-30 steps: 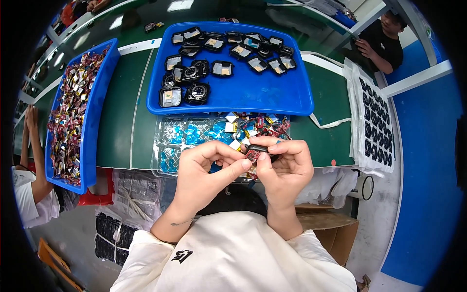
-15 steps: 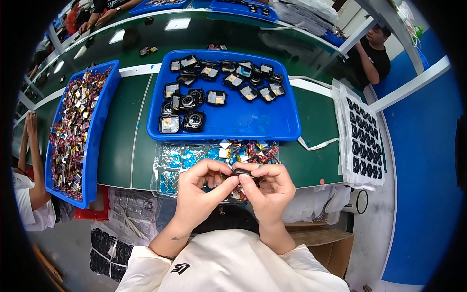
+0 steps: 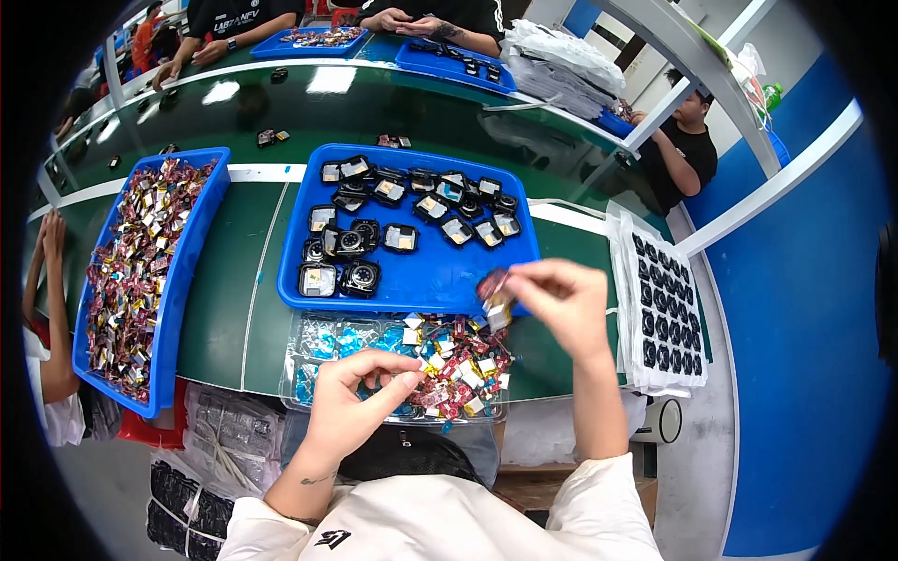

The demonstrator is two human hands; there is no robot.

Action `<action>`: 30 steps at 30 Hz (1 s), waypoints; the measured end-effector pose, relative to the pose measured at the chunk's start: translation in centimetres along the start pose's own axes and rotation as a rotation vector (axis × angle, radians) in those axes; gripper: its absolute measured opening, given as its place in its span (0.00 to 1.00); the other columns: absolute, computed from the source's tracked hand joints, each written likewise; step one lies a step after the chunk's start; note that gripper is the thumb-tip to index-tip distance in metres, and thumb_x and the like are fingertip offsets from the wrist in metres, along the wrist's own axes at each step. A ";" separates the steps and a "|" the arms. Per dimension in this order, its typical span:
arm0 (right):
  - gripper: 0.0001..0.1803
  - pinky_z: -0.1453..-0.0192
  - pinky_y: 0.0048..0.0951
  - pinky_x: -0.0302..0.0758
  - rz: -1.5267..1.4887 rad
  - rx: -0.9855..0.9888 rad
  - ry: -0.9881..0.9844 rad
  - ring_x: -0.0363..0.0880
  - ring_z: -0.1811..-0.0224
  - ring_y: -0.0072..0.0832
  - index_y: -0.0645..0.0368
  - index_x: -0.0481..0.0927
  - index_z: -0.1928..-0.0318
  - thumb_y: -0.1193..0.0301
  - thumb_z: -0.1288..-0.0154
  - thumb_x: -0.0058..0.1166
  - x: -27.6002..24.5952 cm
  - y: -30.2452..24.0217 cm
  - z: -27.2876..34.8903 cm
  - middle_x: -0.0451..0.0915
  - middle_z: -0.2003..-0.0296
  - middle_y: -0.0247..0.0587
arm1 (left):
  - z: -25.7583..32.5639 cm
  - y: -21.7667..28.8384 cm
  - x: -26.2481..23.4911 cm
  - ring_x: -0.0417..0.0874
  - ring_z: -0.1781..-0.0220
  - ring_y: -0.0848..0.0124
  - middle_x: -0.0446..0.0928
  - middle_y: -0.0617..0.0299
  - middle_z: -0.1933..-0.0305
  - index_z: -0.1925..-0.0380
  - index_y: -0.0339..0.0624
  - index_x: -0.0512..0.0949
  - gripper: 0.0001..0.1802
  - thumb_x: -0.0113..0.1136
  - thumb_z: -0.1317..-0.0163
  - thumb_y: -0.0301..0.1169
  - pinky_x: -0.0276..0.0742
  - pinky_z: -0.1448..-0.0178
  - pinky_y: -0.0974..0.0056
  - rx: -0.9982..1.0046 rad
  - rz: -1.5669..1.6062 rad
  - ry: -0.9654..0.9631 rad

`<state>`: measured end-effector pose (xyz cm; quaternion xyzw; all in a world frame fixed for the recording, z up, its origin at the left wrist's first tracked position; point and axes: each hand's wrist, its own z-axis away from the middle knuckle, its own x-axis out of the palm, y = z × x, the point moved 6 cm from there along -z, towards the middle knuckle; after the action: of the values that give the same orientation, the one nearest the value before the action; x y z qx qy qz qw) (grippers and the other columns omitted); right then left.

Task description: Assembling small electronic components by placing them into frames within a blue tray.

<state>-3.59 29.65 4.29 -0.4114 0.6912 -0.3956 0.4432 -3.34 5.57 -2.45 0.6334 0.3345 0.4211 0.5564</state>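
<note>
My right hand (image 3: 566,304) pinches a small circuit board with a battery (image 3: 494,297), dark red above and yellow and white below, blurred by motion. It hangs over the front right edge of a blue tray (image 3: 449,297). That tray holds several black watch cases (image 3: 400,237), some showing pale inner faces. My left hand (image 3: 360,402) is half curled over a clear blister tray (image 3: 297,360), with thumb and index fingertips slightly apart and nothing visible between them. Beside those fingertips is a heap of red boards with batteries (image 3: 463,369). Blue film pieces (image 3: 351,338) fill other compartments.
A long blue tray (image 3: 168,346) full of boards and batteries stands left. At right lies a white sheet stack with black round parts (image 3: 666,304). Co-workers sit across the green conveyor (image 3: 412,103) and at far left. A white metal post (image 3: 776,187) slants at right.
My hands, formerly together on a small dark piece, have separated; my right hand has moved right and up with the board. The view has shifted, showing more of the far side.
</note>
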 end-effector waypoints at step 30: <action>0.15 0.64 0.21 0.76 0.114 0.006 -0.170 0.81 0.66 0.21 0.66 0.77 0.50 0.77 0.37 0.54 -0.2 0.2 1.0 0.84 0.62 0.47 | -0.7 2.4 1.7 0.76 0.65 0.60 0.79 0.55 0.66 0.68 0.35 0.81 0.11 0.68 0.53 0.26 0.71 0.61 0.62 0.361 -0.821 0.025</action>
<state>-2.63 29.74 3.92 -0.4023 0.6721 -0.3356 0.5233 -3.30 7.03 0.19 0.5299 0.6331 0.1076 0.5539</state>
